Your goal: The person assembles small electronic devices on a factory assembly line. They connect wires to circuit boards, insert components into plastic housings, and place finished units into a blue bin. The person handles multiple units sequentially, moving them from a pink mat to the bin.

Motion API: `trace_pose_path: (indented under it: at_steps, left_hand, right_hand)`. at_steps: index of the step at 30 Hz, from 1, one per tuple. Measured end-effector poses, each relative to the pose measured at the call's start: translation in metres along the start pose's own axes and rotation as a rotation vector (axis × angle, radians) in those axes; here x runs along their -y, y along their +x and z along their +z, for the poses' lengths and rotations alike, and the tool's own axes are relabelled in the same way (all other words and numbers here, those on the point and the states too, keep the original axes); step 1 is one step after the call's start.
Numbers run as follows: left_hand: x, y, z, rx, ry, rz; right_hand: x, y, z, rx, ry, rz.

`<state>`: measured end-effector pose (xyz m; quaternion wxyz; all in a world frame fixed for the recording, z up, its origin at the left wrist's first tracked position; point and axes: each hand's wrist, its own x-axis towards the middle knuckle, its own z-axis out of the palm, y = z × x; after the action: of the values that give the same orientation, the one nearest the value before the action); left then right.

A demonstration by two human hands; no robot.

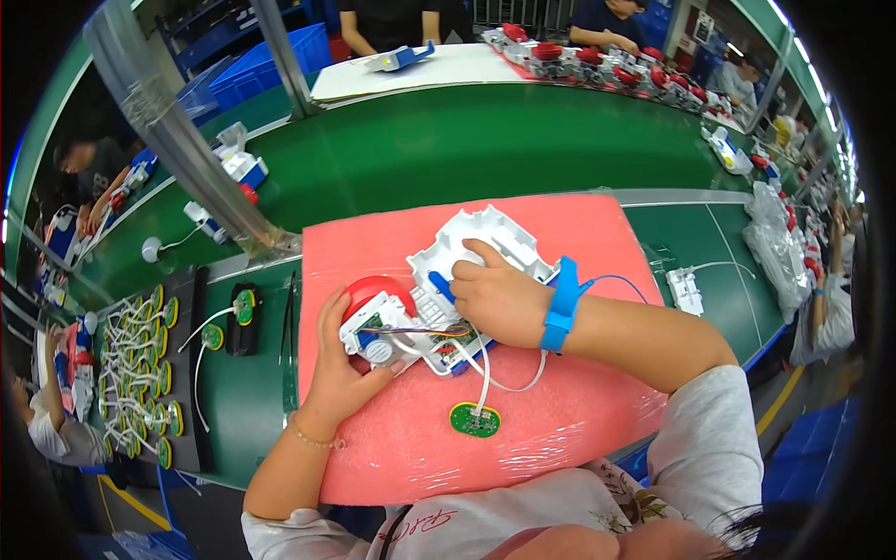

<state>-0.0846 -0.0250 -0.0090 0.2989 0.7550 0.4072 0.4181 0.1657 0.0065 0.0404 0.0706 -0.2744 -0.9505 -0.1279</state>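
Observation:
An opened white plastic housing lies on a pink foam mat, its circuit board and thin coloured wires exposed. A red round part shows beside its left end. My left hand is closed around that end, fingers at the far side and thumb near a round white part. Over the housing's middle, my right hand is curled, index finger reaching into the shell. A blue oblong piece sticks out by its fingertips; the thumb is hidden. A white cable leads to an oval green circuit board.
At left, a black tray carries several green boards with white cables. A metal post rises beyond it. A green conveyor crosses ahead. A white part and plastic bag lie right. Co-workers sit around.

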Motion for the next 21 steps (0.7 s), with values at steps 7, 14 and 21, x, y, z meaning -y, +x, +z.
trace_pose_path:
  at_steps: [7,14,21]
  left_hand:
    - [0.002,-0.001,0.001,0.012,0.056,-0.019]
    - [0.005,-0.001,-0.002,0.016,0.011,-0.043]
    - [-0.002,0.002,0.001,0.012,-0.058,-0.072]
  right_hand:
    - [0.005,0.001,-0.002,0.033,-0.053,0.027]
    - [0.009,-0.004,0.003,-0.046,-0.113,0.061]
    - [0.006,0.016,-0.016,0.178,-0.134,0.131]
